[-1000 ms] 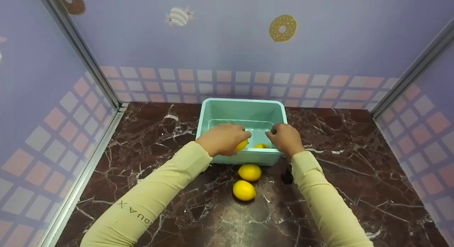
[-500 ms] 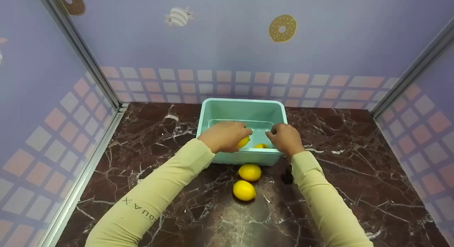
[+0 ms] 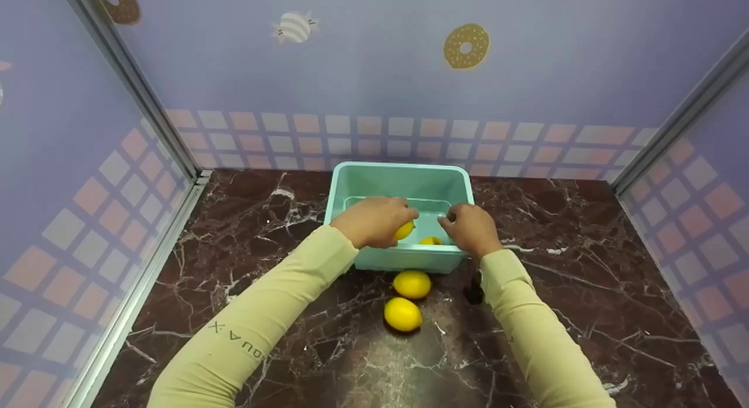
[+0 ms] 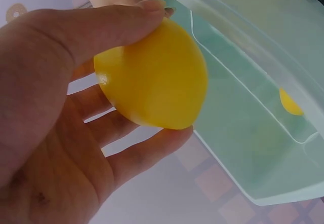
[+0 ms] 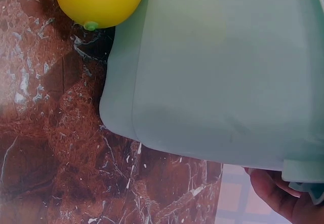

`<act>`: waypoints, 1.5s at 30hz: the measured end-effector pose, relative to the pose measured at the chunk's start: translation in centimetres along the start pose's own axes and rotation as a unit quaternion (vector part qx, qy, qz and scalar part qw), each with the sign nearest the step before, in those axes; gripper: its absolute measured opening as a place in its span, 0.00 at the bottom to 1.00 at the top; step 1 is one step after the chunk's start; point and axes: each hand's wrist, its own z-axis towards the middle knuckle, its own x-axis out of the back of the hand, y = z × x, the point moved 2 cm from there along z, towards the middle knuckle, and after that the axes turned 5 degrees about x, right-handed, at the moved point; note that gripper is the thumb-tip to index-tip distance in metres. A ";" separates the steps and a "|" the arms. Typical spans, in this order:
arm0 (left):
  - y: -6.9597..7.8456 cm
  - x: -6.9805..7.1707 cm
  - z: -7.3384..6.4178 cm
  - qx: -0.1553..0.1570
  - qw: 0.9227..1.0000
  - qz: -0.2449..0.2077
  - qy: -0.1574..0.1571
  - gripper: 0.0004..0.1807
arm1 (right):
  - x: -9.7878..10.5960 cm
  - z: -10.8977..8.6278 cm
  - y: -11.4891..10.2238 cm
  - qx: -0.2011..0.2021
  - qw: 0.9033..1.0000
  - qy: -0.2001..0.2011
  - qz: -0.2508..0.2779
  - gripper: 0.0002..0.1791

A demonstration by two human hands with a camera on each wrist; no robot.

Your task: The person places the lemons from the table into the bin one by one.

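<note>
My left hand (image 3: 373,220) holds a yellow lemon (image 4: 157,77) over the front part of a mint-green plastic bin (image 3: 404,167). In the left wrist view the thumb lies on one side of the fruit and the fingers on the other. My right hand (image 3: 474,229) grips the bin's rim near its front right corner; part of its fingers (image 5: 273,191) shows at the rim in the right wrist view. Inside the bin lies another lemon (image 3: 431,241), half hidden by the front wall. Two more lemons, one nearer the bin (image 3: 412,284) and one closer to me (image 3: 403,314), rest on the countertop.
The bin stands on a dark red marbled countertop (image 3: 263,220), close to the lilac back wall (image 3: 374,74). Side walls with metal frame strips (image 3: 146,103) flank the counter. A small black object (image 3: 474,288) sits beside my right sleeve.
The left hand has moved slightly right and farther over the bin with its lemon. My right hand, the bin and the other lemons stay in place.
</note>
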 end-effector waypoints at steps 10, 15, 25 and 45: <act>-0.3 0.1 0.3 0.009 1.000 -0.011 0.002 0.24 | -0.1 0.1 0.1 0.002 1.000 0.002 -0.005 0.17; -0.2 0.2 0.7 0.009 1.000 -0.016 0.000 0.23 | 0.0 0.0 -0.1 0.005 1.000 0.003 -0.003 0.17; -0.3 0.0 1.4 0.011 1.000 -0.016 0.004 0.22 | 0.1 0.0 -0.1 0.006 1.000 0.001 -0.007 0.18; -0.7 -0.7 2.6 0.013 1.000 -0.026 0.001 0.22 | 0.1 0.0 -0.2 0.004 1.000 0.006 -0.010 0.18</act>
